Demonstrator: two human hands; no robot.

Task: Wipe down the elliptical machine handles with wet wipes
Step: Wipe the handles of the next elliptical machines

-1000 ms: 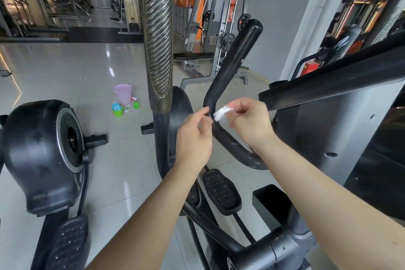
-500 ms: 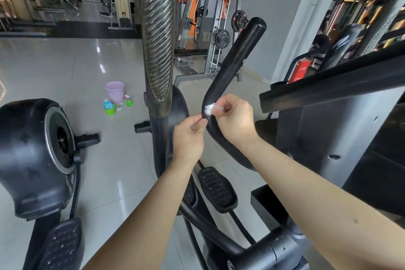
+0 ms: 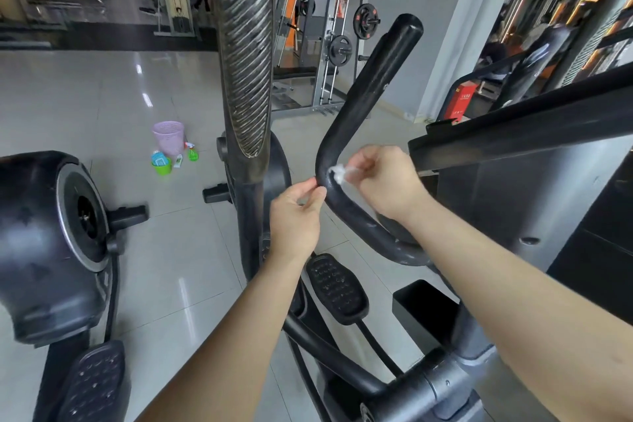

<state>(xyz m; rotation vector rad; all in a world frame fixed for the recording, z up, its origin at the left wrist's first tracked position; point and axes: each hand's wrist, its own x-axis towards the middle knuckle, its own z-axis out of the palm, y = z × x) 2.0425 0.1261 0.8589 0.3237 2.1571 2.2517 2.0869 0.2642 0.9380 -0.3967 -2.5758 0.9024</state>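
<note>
The right hand [image 3: 383,181] pinches a wadded white wet wipe [image 3: 337,174] onto the right side of the bend in the elliptical's black handle [image 3: 363,96]; a second ago the wipe sat further right of that bend; the left hand [image 3: 298,216], fingertips pinched together, has stayed at the bend's left edge; whether it grips anything, I cannot tell.

Two hands are counted, a left hand [image 3: 297,217] and a right hand [image 3: 388,181], and one wipe [image 3: 337,174]. Two handles are seen: a bent handle [image 3: 363,96] and a ribbed handle [image 3: 245,44]. Two pedals [image 3: 337,288] [image 3: 92,384] are counted, two plates [image 3: 365,20] [image 3: 339,50], one basket [image 3: 168,137], one bucket [image 3: 162,167] and one bottle [image 3: 193,153].
</note>
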